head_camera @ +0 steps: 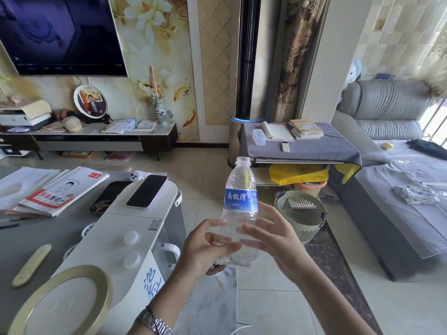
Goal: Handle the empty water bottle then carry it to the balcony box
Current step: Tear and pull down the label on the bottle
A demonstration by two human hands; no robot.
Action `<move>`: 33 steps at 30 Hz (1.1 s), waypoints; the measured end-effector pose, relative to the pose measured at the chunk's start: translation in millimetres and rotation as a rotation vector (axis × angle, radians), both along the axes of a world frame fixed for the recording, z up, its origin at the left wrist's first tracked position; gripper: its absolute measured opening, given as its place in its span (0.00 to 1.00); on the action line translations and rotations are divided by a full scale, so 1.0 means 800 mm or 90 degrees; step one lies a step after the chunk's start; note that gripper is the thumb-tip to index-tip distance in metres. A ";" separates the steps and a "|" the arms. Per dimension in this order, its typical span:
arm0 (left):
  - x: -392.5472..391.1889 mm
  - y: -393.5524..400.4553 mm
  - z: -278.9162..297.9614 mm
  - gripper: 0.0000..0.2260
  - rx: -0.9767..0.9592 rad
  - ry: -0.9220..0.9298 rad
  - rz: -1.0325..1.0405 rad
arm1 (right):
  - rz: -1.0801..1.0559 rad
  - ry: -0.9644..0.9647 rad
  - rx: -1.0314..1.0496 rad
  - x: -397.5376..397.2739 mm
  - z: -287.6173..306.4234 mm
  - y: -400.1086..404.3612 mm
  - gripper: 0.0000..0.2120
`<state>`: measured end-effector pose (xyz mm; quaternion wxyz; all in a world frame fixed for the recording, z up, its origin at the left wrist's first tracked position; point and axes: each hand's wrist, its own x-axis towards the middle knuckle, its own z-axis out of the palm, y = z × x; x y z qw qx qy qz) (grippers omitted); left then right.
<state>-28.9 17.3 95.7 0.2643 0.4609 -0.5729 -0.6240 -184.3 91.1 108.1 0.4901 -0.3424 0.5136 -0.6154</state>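
A clear, empty plastic water bottle [240, 201] with a blue label and no cap stands upright in mid-air at the centre of the head view. My left hand [205, 247] grips its lower part from the left, fingers curled around it. On the bottle's right side is my right hand [273, 240], its fingers spread and its fingertips touching the lower body. No balcony box is in view.
A white appliance [135, 228] with a phone [147, 191] on top sits at my left, beside a grey table [60, 233] with books and a gold-rimmed plate [63, 303]. A pale green slatted basket [301, 215] stands on the floor to the right, and a grey sofa [399, 189] beyond it.
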 end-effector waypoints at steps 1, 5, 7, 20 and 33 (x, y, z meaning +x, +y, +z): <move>-0.002 0.001 0.000 0.27 -0.009 -0.007 -0.005 | -0.009 0.012 -0.003 -0.001 0.001 -0.001 0.29; -0.002 0.002 0.005 0.31 -0.057 -0.019 -0.027 | -0.031 0.024 -0.006 -0.001 0.003 -0.001 0.22; 0.001 0.002 0.009 0.32 -0.065 -0.020 -0.056 | -0.022 0.024 -0.002 -0.002 0.003 0.001 0.22; -0.001 -0.004 0.024 0.25 -0.077 0.071 -0.074 | 0.019 0.046 0.002 0.000 0.005 0.005 0.24; -0.020 0.013 0.006 0.21 -0.077 0.085 0.041 | -0.084 0.085 -0.016 0.006 -0.001 0.004 0.19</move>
